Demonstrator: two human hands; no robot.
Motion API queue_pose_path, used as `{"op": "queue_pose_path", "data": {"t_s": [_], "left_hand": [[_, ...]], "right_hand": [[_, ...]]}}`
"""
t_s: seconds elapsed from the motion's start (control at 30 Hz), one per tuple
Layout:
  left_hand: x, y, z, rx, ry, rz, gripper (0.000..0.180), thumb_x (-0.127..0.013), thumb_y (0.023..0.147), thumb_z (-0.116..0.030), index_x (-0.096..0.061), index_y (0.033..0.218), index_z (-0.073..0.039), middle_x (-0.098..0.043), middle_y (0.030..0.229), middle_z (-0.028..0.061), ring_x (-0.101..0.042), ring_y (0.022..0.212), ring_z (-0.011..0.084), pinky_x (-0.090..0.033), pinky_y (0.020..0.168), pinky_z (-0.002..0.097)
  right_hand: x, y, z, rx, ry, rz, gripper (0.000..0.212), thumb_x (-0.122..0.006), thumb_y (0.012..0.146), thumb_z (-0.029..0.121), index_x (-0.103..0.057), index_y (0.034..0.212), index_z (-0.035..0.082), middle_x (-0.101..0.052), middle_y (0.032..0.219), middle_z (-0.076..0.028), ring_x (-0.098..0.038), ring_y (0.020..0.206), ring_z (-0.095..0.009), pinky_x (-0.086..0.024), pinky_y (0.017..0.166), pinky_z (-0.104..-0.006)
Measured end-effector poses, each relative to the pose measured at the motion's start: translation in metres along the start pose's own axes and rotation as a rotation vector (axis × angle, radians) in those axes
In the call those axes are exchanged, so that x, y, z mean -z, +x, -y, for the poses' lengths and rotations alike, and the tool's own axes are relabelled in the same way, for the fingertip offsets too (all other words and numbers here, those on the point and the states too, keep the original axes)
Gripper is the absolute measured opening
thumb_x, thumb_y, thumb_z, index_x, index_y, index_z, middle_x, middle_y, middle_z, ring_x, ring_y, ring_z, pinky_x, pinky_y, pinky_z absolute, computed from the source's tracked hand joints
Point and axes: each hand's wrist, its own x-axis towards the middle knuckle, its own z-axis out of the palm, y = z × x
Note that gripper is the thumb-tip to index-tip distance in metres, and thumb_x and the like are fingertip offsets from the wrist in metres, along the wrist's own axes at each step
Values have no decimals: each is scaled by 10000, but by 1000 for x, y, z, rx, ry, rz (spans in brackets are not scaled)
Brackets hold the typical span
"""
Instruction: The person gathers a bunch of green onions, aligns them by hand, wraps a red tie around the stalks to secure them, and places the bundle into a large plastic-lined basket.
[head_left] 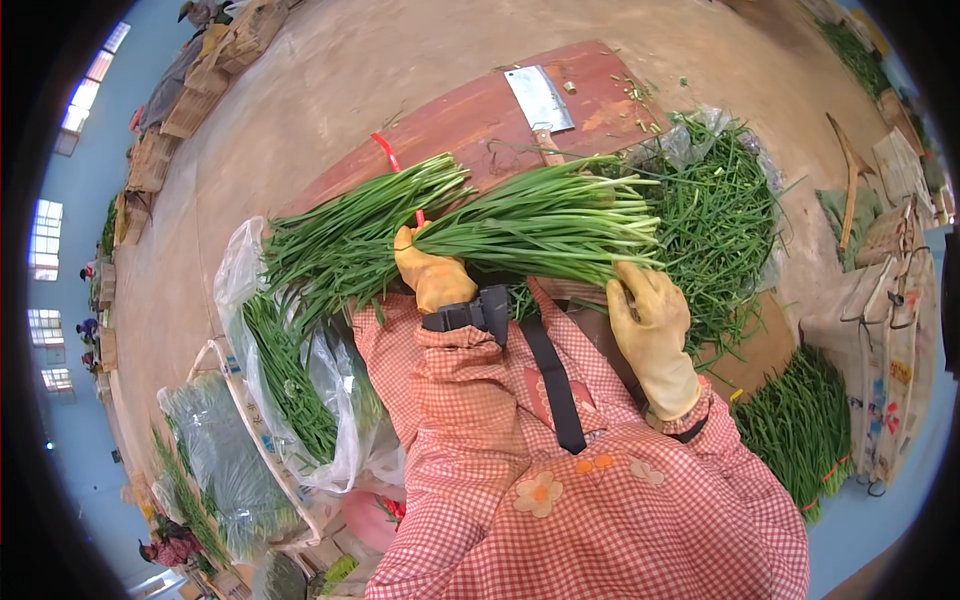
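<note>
Green garlic chives with pale stem ends [560,215] lie in a thick bunch in front of me, leaves to the left and stems to the right. My left hand [437,275], in a yellow glove, is closed around the bunch near its middle. A red tie [420,217] shows just above that fist. At the lower right of the bunch, my right hand [652,318], in a paler glove, touches the stem ends, its fingers bent and slightly apart. Under the chives is a reddish wooden board [450,125]; a cleaver [540,98] lies on it, handle toward me.
Loose chive trimmings [715,215] are heaped on plastic at the right. A plastic bag of chives [290,370] is at my left, near a wrapped bundle [225,450]. Another tied bunch [800,425] stands at the lower right. A second red tie [385,152] rests on the board's left edge.
</note>
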Motion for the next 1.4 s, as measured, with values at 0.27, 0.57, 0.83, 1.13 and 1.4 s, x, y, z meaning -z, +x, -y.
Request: {"op": "queue_pose_path", "data": {"t_s": [0.27,0.57,0.83,1.13,1.4], "left_hand": [[-3,-8,3,-36,-31,64,405,-463,972,-410,-609,1075,-46,-660,1086,143,-634,944,322,-546,883,479],[-9,-16,6,-106,-48,8,379,-522,952,-423,-605,999,-56,-642,950,117,-627,844,285,-548,807,444],[-11,-13,5,-24,-38,123,274,-602,914,-371,-572,859,-104,-538,742,13,-533,662,179,-486,622,297],[-7,1,-3,-39,-26,32,284,-493,983,-348,-543,875,-91,-607,819,60,-605,738,256,-549,703,443],[1,-7,-9,-3,-59,254,321,-447,986,-343,-594,840,-98,-664,832,80,-655,809,286,-574,759,440]], "right_hand": [[-20,20,15,90,1,-10,250,-741,812,135,-682,1041,56,-707,911,-76,-642,863,-276,-497,727,-393],[-6,8,2,-223,498,48,218,-688,886,-21,-688,1104,-12,-720,993,-126,-702,813,-197,-546,731,-286],[36,-3,-29,-821,1110,203,214,-617,956,-11,-634,1161,-72,-710,977,-119,-692,806,-165,-564,705,-252],[64,-37,-141,-915,592,368,220,-642,928,39,-671,1139,-16,-721,890,-98,-693,812,-192,-563,720,-306],[49,-29,-121,-649,536,462,479,-678,898,297,-612,1317,74,-561,1415,-126,-533,1303,-275,-428,1081,-388]]}}
